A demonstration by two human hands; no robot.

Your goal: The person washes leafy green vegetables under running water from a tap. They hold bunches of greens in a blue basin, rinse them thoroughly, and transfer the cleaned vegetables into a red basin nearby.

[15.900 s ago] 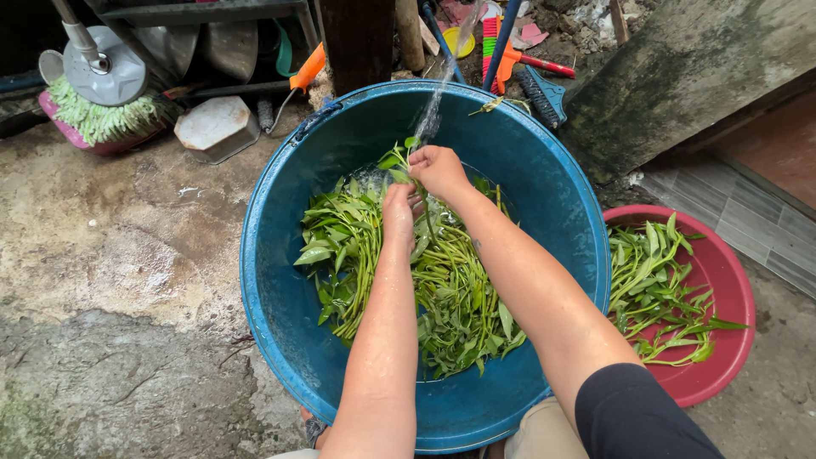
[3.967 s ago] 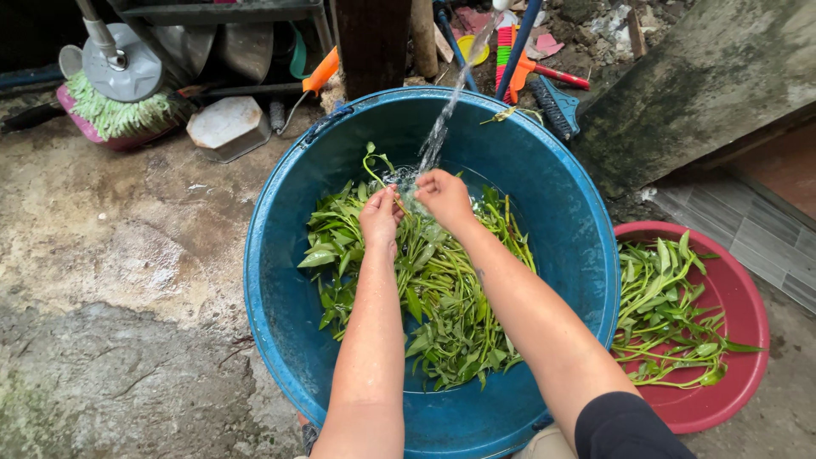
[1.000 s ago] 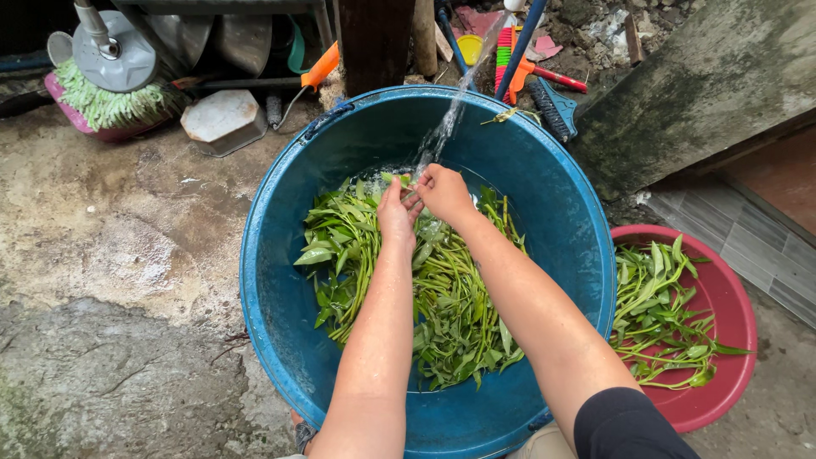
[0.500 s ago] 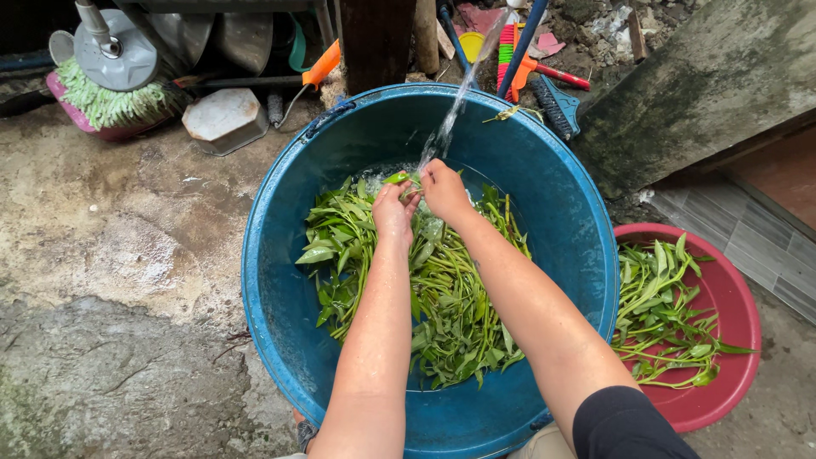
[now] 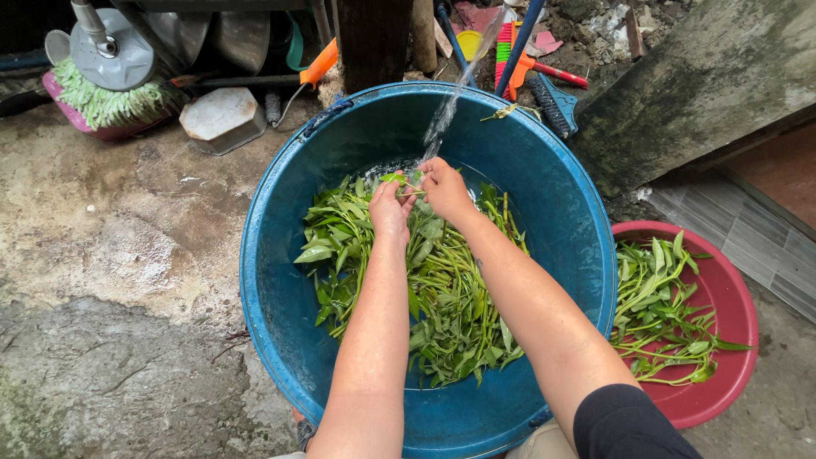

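A big blue tub (image 5: 280, 280) stands on the ground with a heap of green leafy stalks (image 5: 442, 297) in shallow water. A stream of water (image 5: 450, 106) falls into its far side. My left hand (image 5: 389, 208) and my right hand (image 5: 444, 187) meet under the stream, both pinching one green leaf (image 5: 398, 179) between the fingertips. Both forearms reach over the heap of greens.
A red basin (image 5: 731, 340) with more green stalks sits right of the tub. Behind the tub are brushes (image 5: 552, 102), an orange-handled tool (image 5: 316, 64), a metal lid (image 5: 221, 119) and a kettle (image 5: 110, 51) on a pink tray. A concrete slab (image 5: 705, 76) leans at right.
My hands stay under the water stream, shifting only slightly while working a leaf. The greens and tub have not moved.
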